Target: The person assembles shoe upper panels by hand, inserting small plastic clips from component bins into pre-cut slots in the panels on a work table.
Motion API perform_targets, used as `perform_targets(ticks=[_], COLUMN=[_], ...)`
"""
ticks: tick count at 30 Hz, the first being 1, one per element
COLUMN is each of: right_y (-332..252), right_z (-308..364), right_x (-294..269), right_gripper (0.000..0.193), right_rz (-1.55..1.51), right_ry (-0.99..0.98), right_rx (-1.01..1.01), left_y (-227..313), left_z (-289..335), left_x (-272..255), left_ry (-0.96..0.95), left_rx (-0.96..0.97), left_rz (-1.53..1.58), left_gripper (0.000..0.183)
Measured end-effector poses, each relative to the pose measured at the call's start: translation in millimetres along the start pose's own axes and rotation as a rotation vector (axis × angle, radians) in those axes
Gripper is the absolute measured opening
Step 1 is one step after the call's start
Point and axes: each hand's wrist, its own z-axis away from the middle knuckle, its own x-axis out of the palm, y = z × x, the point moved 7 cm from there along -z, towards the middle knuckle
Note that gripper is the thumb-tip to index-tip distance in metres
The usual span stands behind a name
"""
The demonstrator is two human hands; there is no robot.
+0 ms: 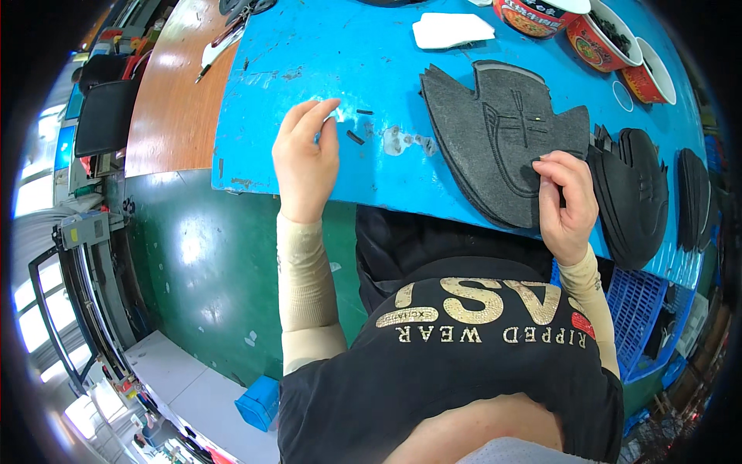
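Note:
A stack of dark grey felt pieces (495,155), cut like shoe uppers, lies at the table's front edge. Stitched crossing lines and a curved seam mark the top piece. Over its right side is my right hand (570,207), thumb and forefinger curled together with a tiny dark bit at the fingertips that I cannot make out. My left hand (306,166) hovers over the table's left part, its thumb and forefinger apart, with nothing visible between them. Small black strips (355,138) lie on the blue tabletop (371,174) between that hand and the felt.
More black felt stacks (635,197) stand at the right. Red paper bowls (595,39) and a white pad (452,31) sit at the back. A wooden tabletop (182,93) adjoins on the left, with scissors (241,14) beyond. Below the right edge is a blue basket (638,313).

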Motion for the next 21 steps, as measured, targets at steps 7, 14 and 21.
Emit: perform_targets(ticks=[7,14,21], right_y=[-2,-15,-17], right_z=[-2,-1,4], right_x=[-1,-16,6], right_gripper=[0.026,0.030,0.019], right_rz=[-0.036,-0.461,-0.784], right_ry=[0.041,0.093,-0.019], right_rx=[0.015,0.083,0.266], left_y=[6,90,129], left_z=[-26,13,47], left_x=[37,36,77], left_ry=[-0.319,-0.285,-0.338], left_rx=[0.227,-0.132,-0.127], left_rz=[-0.127,0.895,1.162], left_gripper=[0.011,0.011,0.019])
